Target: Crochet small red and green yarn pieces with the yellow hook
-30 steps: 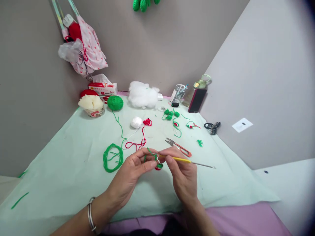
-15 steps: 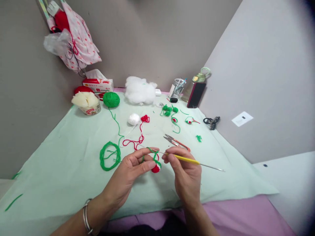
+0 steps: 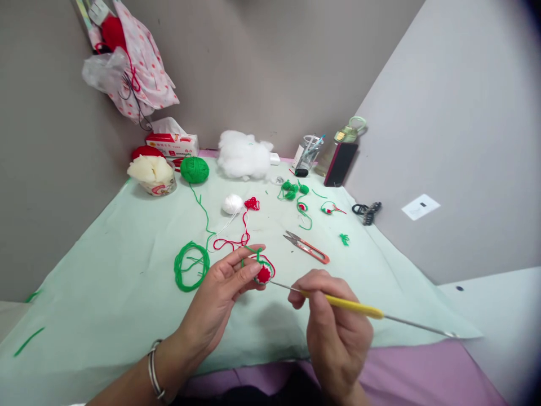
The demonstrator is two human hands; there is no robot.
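Between the thumb and fingers of my left hand [image 3: 226, 287] is a small round crochet piece [image 3: 264, 274], red in the middle with a white and green edge. Green yarn runs from it over my raised index finger, and a red strand loops beside it. My right hand [image 3: 333, 321] grips a crochet hook [image 3: 355, 306] by its yellow handle. The hook's thin metal tip points left and meets or nearly meets the lower right edge of the piece; whether it is in a stitch I cannot tell. Orange-handled thread snips [image 3: 306, 247] lie beyond my hands.
A green yarn coil [image 3: 176, 270] lies left, with a green yarn ball [image 3: 194, 169] and a white ball [image 3: 232, 204] behind. White stuffing [image 3: 245, 155], a clear cup [image 3: 310, 151], a phone [image 3: 341, 163] and a bottle [image 3: 346, 134] stand at the back. Small green pieces [image 3: 289, 190] lie right.
My right hand has moved right and down with the hook, whose tip left the green yarn at my left index finger for the piece's lower edge. The piece has turned, showing its red middle.
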